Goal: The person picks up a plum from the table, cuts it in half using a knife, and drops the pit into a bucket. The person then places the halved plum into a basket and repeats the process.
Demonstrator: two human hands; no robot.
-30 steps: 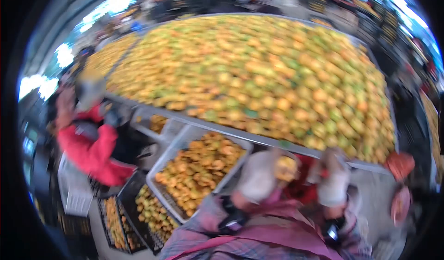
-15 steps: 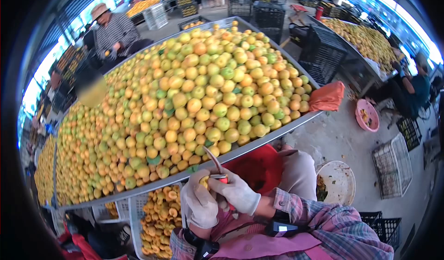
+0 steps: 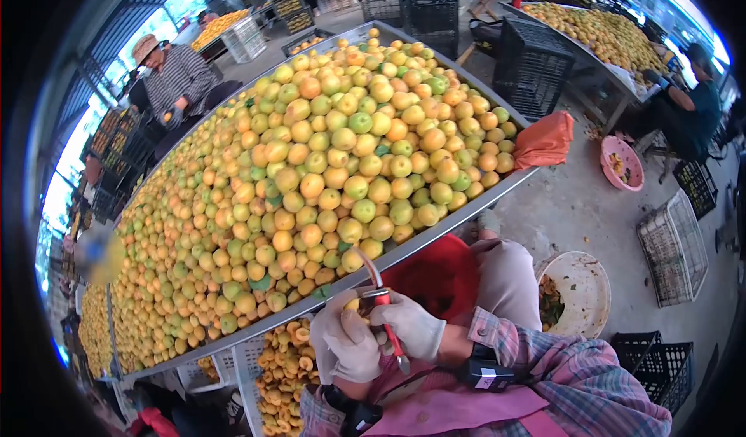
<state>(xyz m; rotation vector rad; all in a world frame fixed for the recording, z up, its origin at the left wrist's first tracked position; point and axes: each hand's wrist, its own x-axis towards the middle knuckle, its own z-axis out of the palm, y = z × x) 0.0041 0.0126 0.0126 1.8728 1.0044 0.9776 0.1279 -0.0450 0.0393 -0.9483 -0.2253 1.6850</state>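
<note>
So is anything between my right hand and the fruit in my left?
Nothing separate that I can see. Your right hand holds the curved knife right by the fruit; your left hand partly covers the fruit, so I can't tell if they touch.

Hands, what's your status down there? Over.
Left hand holding yellow fruit, mostly hidden. Right hand gripping red-handled curved knife. Red tub just beyond; nothing seen blocking.
</note>
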